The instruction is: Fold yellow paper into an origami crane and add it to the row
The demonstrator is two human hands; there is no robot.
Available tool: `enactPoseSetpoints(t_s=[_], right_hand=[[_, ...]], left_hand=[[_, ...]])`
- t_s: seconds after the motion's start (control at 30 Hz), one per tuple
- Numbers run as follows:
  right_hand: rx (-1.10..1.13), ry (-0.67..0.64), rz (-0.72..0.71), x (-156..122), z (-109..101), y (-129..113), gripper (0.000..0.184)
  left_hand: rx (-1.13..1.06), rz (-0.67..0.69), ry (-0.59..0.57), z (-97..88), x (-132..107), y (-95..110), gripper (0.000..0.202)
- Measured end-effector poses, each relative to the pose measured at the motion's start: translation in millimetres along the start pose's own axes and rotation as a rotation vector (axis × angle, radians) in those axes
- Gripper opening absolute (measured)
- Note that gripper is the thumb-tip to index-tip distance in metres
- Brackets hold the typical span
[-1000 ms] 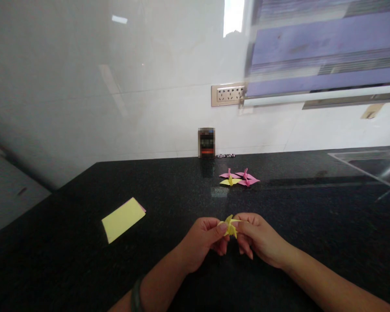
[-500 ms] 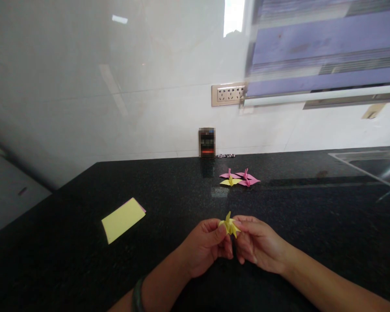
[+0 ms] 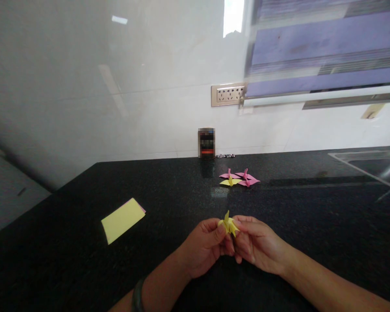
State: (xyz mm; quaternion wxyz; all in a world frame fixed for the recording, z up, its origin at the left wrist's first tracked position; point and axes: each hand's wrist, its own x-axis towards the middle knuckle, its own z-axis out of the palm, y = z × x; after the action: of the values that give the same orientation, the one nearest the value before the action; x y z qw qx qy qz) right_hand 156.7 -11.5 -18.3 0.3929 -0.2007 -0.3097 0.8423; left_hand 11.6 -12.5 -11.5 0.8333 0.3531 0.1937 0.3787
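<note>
A small yellow origami crane (image 3: 228, 223) is held between both hands, above the near part of the black countertop. My left hand (image 3: 205, 242) pinches its left side between thumb and fingers. On its right side my right hand (image 3: 258, 240) grips it the same way, with the lower fingers curled beneath. One pointed end of the paper sticks up. Farther back stand finished-looking paper cranes: a yellow crane (image 3: 230, 182) beside several pink cranes (image 3: 249, 182), close together with wings spread.
A stack of yellow paper (image 3: 123, 221), with a pink edge showing beneath, lies at the left. A phone-like upright object (image 3: 207, 143), its face blurred, leans on the wall beside a beaded strand (image 3: 225, 156). A metal sink (image 3: 377, 167) is at the far right.
The yellow crane has tilted very slightly to the left, and the lower fingers of both hands have shifted a little closer together. Everything else stays put.
</note>
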Motion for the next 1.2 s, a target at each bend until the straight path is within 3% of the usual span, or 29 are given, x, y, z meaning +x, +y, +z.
enactPoseSetpoints(t_s=[0.17,0.47,0.77,1.2], right_hand=[[-0.020,-0.011,0.007,1,0,1,0.020],[-0.014,0.007,0.004,0,1,0,0.017],[-0.035,0.101,-0.045,1,0,-5,0.017],[-0.093,0.175,-0.112,-1,-2,-21,0.019]], left_hand=[[-0.003,-0.011,-0.047,1.7,0,2,0.023],[-0.007,-0.006,-0.032,1.5,0,0,0.023],[0.045,-0.025,0.136,-2.4,-1,7,0.022],[0.055,-0.022,0.275,-14.2,1,18,0.022]])
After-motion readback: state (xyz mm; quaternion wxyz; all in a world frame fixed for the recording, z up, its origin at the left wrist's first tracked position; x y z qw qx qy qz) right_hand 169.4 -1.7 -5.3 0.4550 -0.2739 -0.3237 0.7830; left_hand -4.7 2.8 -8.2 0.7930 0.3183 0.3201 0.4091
